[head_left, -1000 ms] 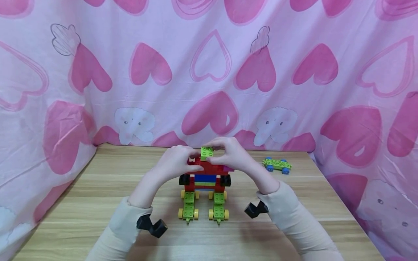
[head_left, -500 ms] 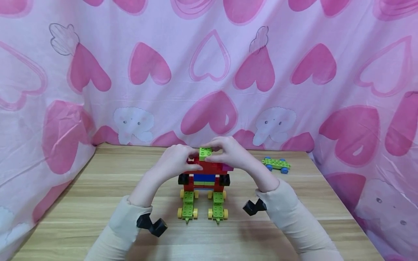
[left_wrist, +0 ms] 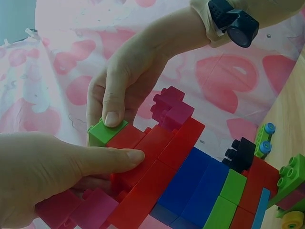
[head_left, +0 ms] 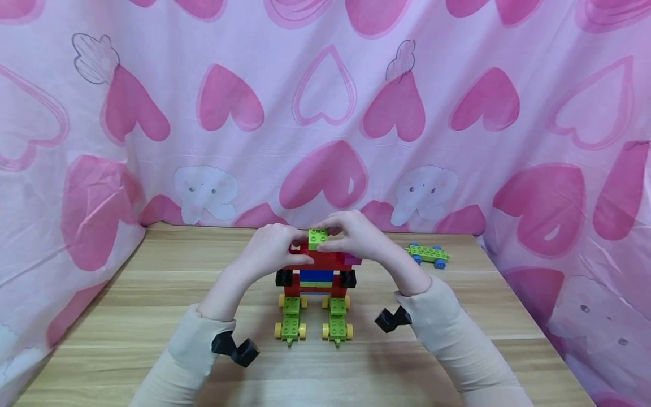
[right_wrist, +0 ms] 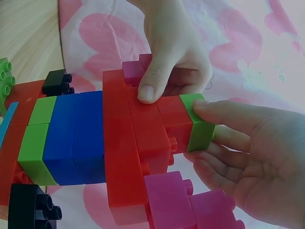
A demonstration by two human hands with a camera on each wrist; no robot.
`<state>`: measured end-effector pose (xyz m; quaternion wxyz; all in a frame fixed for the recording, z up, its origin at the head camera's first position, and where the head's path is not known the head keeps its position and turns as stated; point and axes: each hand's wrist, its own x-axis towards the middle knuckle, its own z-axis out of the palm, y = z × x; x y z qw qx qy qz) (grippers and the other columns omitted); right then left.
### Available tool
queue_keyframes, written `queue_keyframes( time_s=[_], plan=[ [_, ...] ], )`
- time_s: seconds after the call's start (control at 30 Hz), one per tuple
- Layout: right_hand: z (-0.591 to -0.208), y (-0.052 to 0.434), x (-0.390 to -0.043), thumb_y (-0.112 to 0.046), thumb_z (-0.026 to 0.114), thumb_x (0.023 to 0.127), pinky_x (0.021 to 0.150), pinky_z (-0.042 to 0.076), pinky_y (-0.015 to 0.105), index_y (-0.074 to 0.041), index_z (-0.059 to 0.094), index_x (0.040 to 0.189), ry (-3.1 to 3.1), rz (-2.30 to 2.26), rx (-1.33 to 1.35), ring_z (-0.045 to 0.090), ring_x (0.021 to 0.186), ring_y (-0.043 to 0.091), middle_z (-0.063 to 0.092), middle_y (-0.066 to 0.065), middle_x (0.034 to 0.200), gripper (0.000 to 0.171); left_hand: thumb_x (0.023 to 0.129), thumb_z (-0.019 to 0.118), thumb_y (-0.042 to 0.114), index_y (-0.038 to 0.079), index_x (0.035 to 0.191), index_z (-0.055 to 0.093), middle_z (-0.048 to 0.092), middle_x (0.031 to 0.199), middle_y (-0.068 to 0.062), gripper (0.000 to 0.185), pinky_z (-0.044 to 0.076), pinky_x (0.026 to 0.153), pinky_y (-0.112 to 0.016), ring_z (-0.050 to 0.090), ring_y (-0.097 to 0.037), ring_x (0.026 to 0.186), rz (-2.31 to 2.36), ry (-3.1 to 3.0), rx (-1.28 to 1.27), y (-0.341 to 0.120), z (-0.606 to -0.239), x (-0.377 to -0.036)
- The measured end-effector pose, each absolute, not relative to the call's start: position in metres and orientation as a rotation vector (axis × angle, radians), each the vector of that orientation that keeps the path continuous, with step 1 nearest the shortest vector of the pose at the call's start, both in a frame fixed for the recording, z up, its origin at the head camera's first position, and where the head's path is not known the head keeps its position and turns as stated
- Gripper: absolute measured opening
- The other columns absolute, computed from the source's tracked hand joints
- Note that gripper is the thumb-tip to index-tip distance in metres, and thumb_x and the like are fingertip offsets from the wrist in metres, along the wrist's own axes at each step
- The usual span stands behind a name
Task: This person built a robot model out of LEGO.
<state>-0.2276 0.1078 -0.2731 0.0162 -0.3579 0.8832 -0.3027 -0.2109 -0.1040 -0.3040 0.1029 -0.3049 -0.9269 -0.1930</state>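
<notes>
A figure built of toy bricks stands on the table, with a red upper body (right_wrist: 124, 133), blue bricks (head_left: 316, 276) and a lime-green layer below. Its feet are two green wheeled bases (head_left: 291, 322) with yellow wheels. At the very top sits a lime-green brick (head_left: 318, 238), flush on a red one in the right wrist view. My right hand (head_left: 356, 237) pinches this green brick between thumb and fingers. My left hand (head_left: 269, 249) grips the red bricks just beneath, its thumb (left_wrist: 121, 160) flat against their near face. Magenta bricks (right_wrist: 169, 198) jut out at either side.
A green wheeled base (head_left: 427, 252) with blue wheels stands at the back right of the wooden table (head_left: 152, 316). Black bricks (head_left: 348, 278) stick out at the figure's sides. A pink heart-patterned cloth (head_left: 229, 141) hangs behind and beside the table.
Both hands keep their holds on the red bricks and the green brick. The whole head view has shifted slightly; the figure still stands in the same spot on the table.
</notes>
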Motion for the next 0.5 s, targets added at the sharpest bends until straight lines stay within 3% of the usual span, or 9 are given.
queue_keyframes(
  time_s=[0.33,0.5],
  plan=[
    [-0.2729,0.1067,-0.2271,-0.02,0.076,0.086,0.089,0.057,0.036,-0.009,0.07,0.121,2.762,-0.915,-1.128,0.067,0.102,0.024,0.071,0.008,0.115,0.037,0.078,0.082,0.038,0.014,0.106,0.075,0.07,0.074,0.007,0.036,0.048,0.058,-0.02,0.053,-0.005,0.057,-0.593,-2.768,-0.894,-0.1046,-0.3021,-0.2113],
    [-0.2759,0.1083,-0.227,-0.018,0.075,0.087,0.091,0.057,0.036,-0.009,0.069,0.122,2.743,-0.944,-1.131,0.066,0.104,0.023,0.07,0.007,0.111,0.037,0.079,0.081,0.037,0.014,0.105,0.075,0.07,0.074,0.007,0.036,0.048,0.059,-0.021,0.054,-0.006,0.059,-0.592,-2.776,-0.9,-0.104,-0.3015,-0.2104]
  ],
)
